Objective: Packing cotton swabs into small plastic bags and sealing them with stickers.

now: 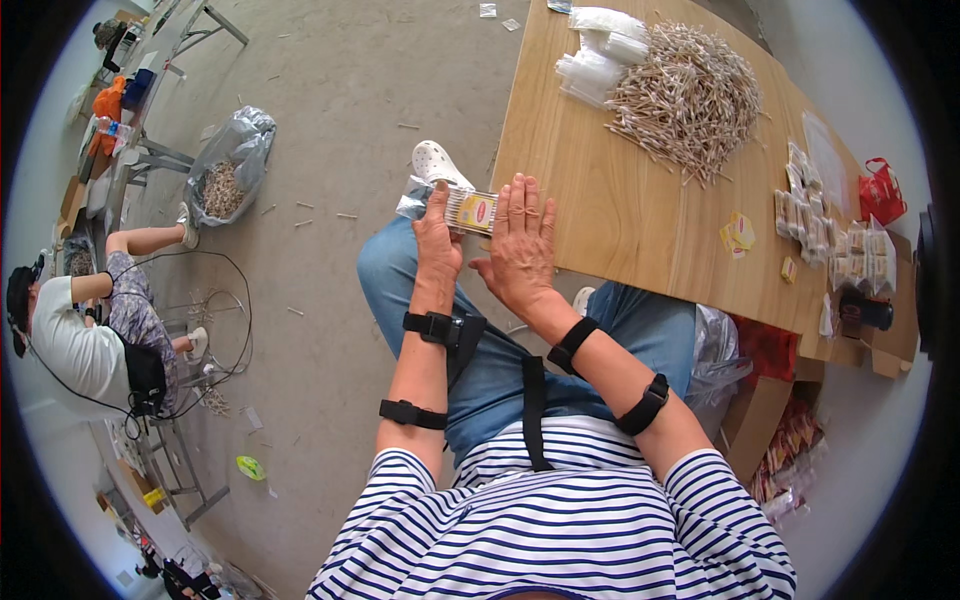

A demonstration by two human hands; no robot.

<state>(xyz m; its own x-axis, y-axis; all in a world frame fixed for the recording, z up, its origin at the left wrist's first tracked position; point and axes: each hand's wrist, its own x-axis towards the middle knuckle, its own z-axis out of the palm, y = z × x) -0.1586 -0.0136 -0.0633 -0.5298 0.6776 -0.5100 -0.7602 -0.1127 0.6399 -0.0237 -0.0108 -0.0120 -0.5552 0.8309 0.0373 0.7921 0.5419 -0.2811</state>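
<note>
My left hand (437,245) is closed around a small clear packet of cotton swabs (472,210) with a yellow and red card inside. The packet lies sideways just off the near left corner of the wooden table (580,190). Its loose plastic end sticks out to the left of my fingers. At the packet's right end is my right hand (522,245), fingers stretched out flat, back upward, gripping nothing. Whether that palm presses on the packet is hidden. Farther back on the table spreads a large heap of loose cotton swabs (690,100), beside a stack of clear plastic bags (605,55).
Yellow cards (738,235) lie on the table, with filled packets (803,205) and a red bag (882,192) at its right. An open cardboard box (892,335) stands near there. On the floor at left sits a plastic sack of swabs (222,190); a co-worker (95,330) sits beyond.
</note>
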